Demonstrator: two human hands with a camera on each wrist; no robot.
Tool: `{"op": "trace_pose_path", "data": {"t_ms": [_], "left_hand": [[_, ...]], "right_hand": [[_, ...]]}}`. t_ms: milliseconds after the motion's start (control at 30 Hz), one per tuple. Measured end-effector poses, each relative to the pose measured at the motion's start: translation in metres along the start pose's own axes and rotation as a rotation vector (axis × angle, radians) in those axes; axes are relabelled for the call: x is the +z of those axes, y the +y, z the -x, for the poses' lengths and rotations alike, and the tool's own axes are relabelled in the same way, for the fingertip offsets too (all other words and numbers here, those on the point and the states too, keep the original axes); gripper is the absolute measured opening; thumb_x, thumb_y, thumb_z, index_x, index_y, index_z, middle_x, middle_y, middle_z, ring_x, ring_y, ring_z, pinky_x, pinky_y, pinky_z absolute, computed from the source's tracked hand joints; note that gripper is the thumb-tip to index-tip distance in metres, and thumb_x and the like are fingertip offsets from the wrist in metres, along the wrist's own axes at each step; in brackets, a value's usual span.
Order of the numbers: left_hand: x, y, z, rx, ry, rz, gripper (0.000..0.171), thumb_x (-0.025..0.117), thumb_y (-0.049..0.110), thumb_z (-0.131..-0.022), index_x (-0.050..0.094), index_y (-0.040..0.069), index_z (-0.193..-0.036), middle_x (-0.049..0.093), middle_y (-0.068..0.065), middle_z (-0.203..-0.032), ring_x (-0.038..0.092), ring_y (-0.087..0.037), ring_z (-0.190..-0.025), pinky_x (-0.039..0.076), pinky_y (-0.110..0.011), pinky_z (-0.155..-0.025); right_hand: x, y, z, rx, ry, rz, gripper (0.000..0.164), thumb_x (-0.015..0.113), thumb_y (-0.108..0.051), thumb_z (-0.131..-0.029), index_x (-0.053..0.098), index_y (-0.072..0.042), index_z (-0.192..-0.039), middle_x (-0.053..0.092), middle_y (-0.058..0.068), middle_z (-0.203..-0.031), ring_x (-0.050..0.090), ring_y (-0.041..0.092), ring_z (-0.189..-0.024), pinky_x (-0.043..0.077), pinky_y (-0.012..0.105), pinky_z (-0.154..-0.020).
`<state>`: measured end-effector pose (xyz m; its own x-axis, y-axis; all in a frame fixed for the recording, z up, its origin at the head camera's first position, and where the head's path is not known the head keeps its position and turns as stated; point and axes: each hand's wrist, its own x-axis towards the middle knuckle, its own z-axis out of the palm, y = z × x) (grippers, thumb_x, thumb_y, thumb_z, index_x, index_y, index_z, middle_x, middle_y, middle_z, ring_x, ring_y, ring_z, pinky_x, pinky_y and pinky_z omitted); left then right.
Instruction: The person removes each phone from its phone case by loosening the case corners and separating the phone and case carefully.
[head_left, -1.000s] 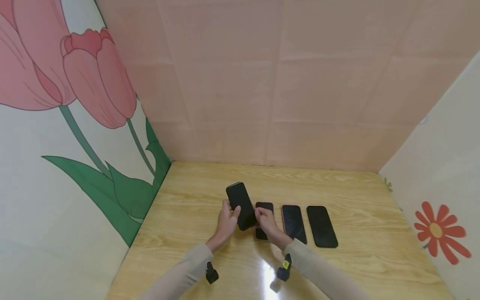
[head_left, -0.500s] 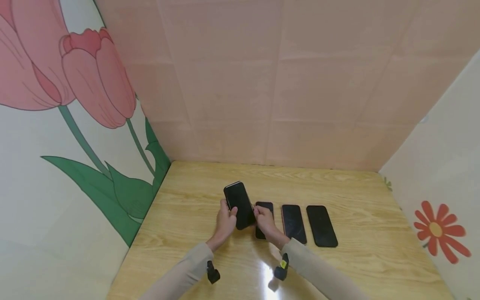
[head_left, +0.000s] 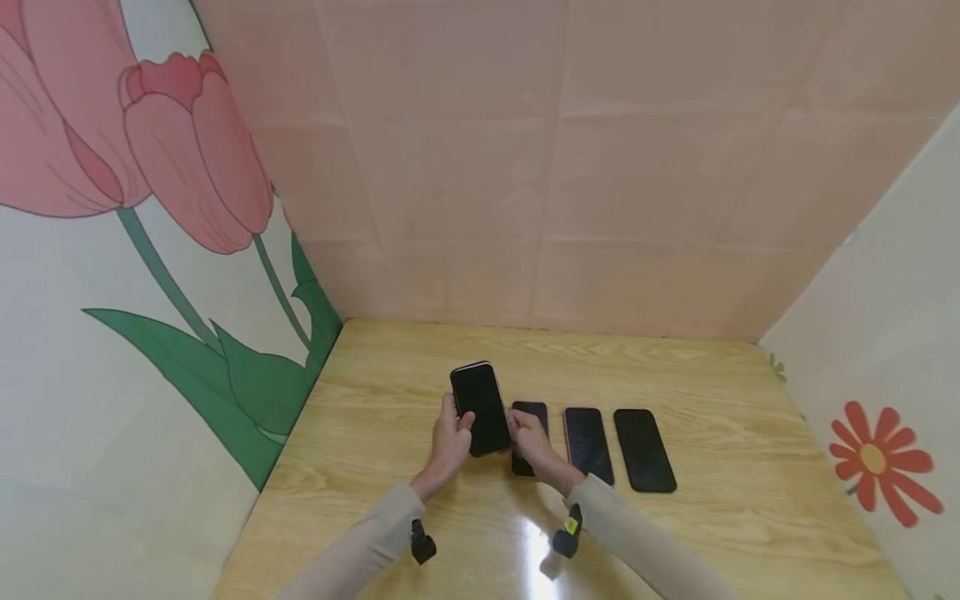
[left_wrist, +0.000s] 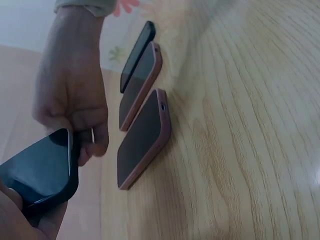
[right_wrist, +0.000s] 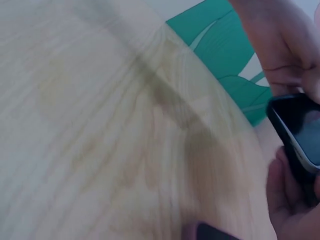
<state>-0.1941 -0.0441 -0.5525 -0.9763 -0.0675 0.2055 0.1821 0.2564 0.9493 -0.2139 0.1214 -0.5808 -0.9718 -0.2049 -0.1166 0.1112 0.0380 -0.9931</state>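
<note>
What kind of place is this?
Maybe a little decorated indoor booth: pink tulips and a red flower brighten the side walls, and three phones lie in a row on a wood-grained table.

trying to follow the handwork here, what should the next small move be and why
Perhaps run the right hand along the edge of the held phone while the left hand steadies it: the right hand is at that edge, and the right wrist view shows a silver strip beside the black case, so phone and case may not sit flush.

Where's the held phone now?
Head view: the held phone is above the table, between the left hand and right hand, left of three other phones.
</note>
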Motion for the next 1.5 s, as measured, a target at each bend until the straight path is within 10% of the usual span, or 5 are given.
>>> {"op": "trace_pose_path", "data": {"t_ms": [267,600,833,1033,1500], "left_hand": [[-0.005,-0.006,-0.001,-0.029,0.004,-0.022,0.02,0.053,-0.008,-0.095,0.049,-0.003,-0.114,0.067,-0.025,-0.107,0.065,-0.036,-0.097,0.053,-0.051,-0.085],[-0.006,-0.01,0.0,-0.108,-0.059,0.05,0.02,0.048,-0.004,-0.1,0.047,-0.003,-0.121,0.064,-0.024,-0.116,0.064,-0.036,-0.104,0.053,-0.052,-0.087],[-0.004,-0.009,0.0,-0.087,-0.031,0.033,0.019,0.051,-0.005,-0.099,0.048,-0.003,-0.117,0.065,-0.026,-0.113,0.063,-0.042,-0.104,0.053,-0.053,-0.087],[-0.002,-0.009,0.0,-0.034,-0.026,0.017,0.019,0.051,-0.004,-0.098,0.048,-0.002,-0.116,0.065,-0.027,-0.113,0.061,-0.047,-0.105,0.052,-0.054,-0.086],[0.007,0.001,-0.004,-0.079,-0.028,-0.06,0.022,0.053,-0.002,-0.099,0.048,0.002,-0.12,0.065,-0.021,-0.116,0.062,-0.032,-0.106,0.051,-0.051,-0.09]], "right_hand": [[-0.015,-0.001,0.001,-0.03,-0.242,0.001,0.03,0.042,-0.006,-0.105,0.06,0.013,-0.121,0.067,0.015,-0.104,0.067,0.023,-0.086,0.049,0.064,-0.087],[-0.015,-0.003,0.005,-0.092,-0.083,0.049,0.027,0.057,-0.001,-0.099,0.05,0.012,-0.121,0.059,0.02,-0.103,0.062,0.032,-0.086,0.054,0.058,-0.081],[-0.007,-0.037,0.024,-0.123,-0.04,0.099,0.019,0.056,0.009,-0.095,0.052,0.014,-0.113,0.055,0.028,-0.097,0.058,0.025,-0.076,0.054,0.026,-0.066],[-0.004,-0.045,0.028,-0.145,-0.016,0.133,0.021,0.057,0.011,-0.093,0.055,0.016,-0.113,0.057,0.033,-0.1,0.057,0.044,-0.082,0.053,0.027,-0.065],[-0.019,-0.01,0.008,-0.158,0.035,0.18,0.029,0.073,0.004,-0.086,0.064,0.006,-0.113,0.065,0.016,-0.101,0.062,0.018,-0.086,0.054,0.023,-0.073]]}}
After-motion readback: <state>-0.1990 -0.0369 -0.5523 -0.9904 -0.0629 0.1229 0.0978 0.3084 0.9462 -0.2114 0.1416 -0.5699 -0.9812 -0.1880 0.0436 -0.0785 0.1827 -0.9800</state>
